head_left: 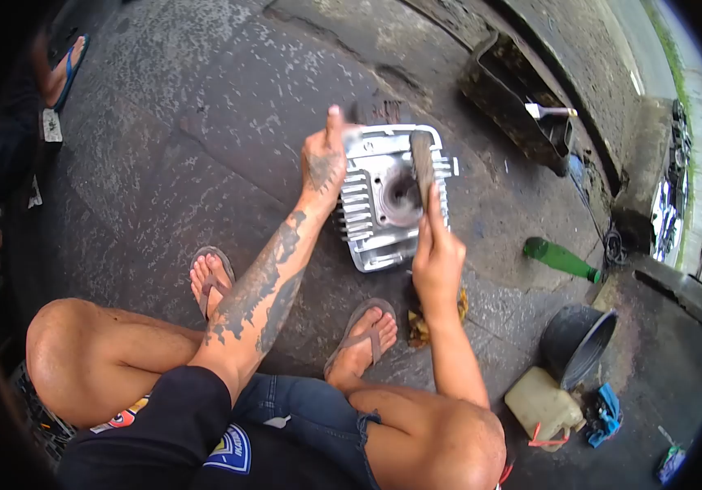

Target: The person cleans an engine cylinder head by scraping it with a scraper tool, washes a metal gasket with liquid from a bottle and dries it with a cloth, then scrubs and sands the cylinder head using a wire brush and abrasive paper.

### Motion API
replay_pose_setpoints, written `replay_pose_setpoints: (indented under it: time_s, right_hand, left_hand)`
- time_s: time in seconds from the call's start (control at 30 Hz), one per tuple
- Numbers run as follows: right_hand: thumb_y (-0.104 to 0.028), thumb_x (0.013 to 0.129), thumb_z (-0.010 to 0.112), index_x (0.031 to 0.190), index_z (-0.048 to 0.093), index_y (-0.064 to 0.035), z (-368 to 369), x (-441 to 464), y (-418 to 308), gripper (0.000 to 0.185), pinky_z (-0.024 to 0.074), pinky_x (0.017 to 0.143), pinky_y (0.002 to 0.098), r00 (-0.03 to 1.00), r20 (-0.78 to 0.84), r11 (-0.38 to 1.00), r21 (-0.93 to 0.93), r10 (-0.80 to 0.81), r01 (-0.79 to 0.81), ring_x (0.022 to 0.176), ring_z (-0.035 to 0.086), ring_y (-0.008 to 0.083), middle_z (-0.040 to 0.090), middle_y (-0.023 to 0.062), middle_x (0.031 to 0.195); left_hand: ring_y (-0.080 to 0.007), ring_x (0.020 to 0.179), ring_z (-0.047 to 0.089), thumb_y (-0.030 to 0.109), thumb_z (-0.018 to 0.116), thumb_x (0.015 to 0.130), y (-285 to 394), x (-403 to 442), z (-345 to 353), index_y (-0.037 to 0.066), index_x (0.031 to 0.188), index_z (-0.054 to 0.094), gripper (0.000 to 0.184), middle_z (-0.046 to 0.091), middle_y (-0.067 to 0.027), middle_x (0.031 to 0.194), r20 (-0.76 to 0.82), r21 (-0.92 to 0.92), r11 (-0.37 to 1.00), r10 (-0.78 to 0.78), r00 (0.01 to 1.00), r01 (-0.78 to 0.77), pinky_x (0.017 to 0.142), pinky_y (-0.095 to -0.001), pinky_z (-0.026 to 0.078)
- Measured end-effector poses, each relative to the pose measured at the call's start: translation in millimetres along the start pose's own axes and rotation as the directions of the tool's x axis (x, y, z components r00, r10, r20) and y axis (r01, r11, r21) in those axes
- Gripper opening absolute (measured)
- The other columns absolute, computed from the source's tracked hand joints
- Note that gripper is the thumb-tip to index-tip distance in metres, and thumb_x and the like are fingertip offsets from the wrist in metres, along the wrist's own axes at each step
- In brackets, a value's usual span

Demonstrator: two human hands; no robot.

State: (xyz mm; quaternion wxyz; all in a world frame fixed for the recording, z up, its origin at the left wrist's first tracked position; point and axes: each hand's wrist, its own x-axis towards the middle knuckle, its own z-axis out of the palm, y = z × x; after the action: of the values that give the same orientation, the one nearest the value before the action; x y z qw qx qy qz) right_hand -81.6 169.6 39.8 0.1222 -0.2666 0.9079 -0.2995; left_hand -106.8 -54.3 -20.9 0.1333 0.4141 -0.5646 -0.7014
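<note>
A silvery finned engine part (371,251) lies on the dark ground, with a round dark hollow near its middle. My left hand (324,167) is at its upper left edge, one digit stretched up and the other fingers curled; blur hides what they grip. My right hand (438,257) is closed on a flat wooden strip (422,163), its index finger laid along it. The strip lies over the right side of the part, and its upper end is near the top rim.
A dark metal trough (494,86) with a brush (551,111) across it stands upper right. To the right are a green bottle (562,259), a black bucket (577,345), a yellowish jug (540,400) and a blue cloth (606,415). Another person's foot (69,73) shows upper left.
</note>
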Motion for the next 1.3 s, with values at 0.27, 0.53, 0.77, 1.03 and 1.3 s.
replay_pose_setpoints:
  time_s: [0.27,0.53,0.77,1.03,1.3]
  right_hand:
    - [-0.011,0.096,0.058,0.148,0.040,-0.0218,10,45,-5,0.056,0.0534,0.054,0.0426,0.993,0.017,0.990,0.078,0.120,-0.121,0.056,0.066,0.0287,0.064,0.0182,0.065]
    - [-0.011,0.095,0.060,0.143,0.048,-0.0198,-12,62,15,0.051,0.0509,0.056,0.0406,0.965,-0.157,0.962,0.213,0.208,-0.173,0.056,0.066,0.0249,0.063,0.0225,0.069]
    - [-0.007,0.093,0.060,0.145,0.044,-0.0175,-13,33,23,0.056,0.0517,0.055,0.0398,0.975,-0.120,0.969,0.186,0.188,-0.164,0.057,0.065,0.0330,0.064,0.0204,0.072]
    - [-0.003,0.089,0.063,0.144,0.048,-0.0195,-22,16,8,0.059,0.0495,0.056,0.0402,0.927,0.007,0.920,0.119,0.375,-0.373,0.056,0.062,0.0260,0.060,0.0184,0.066]
    - [-0.003,0.093,0.058,0.142,0.049,-0.0114,-2,3,-15,0.051,0.0476,0.056,0.0302,0.996,-0.070,0.980,0.188,-0.052,0.064,0.052,0.051,0.0119,0.061,0.0183,0.065]
  left_hand:
    - [-0.0152,0.075,0.062,0.058,0.047,0.097,-22,8,-3,-0.002,0.090,0.073,0.066,0.070,-0.0073,0.076,-0.126,-0.007,1.000,0.024,0.992,-0.026,0.073,-0.0302,0.048]
    - [-0.0134,0.075,0.060,0.052,0.053,0.097,-13,5,-3,-0.002,0.092,0.072,0.058,0.068,-0.0058,0.076,-0.107,0.094,0.995,0.044,0.993,-0.034,0.072,-0.0299,0.048]
    - [-0.0098,0.073,0.060,0.044,0.063,0.094,-16,5,-6,0.001,0.095,0.075,0.045,0.071,-0.0041,0.075,-0.090,0.033,0.999,-0.019,0.996,0.022,0.069,-0.0278,0.048]
    - [-0.0107,0.073,0.062,0.044,0.064,0.093,-18,4,-3,0.001,0.094,0.076,0.045,0.072,-0.0048,0.076,-0.124,0.058,0.998,0.030,0.992,-0.023,0.070,-0.0274,0.048]
    - [-0.0097,0.070,0.058,0.043,0.064,0.094,-15,11,1,-0.001,0.094,0.075,0.045,0.070,-0.0025,0.074,-0.126,0.017,0.997,0.072,0.989,-0.071,0.069,-0.0267,0.047]
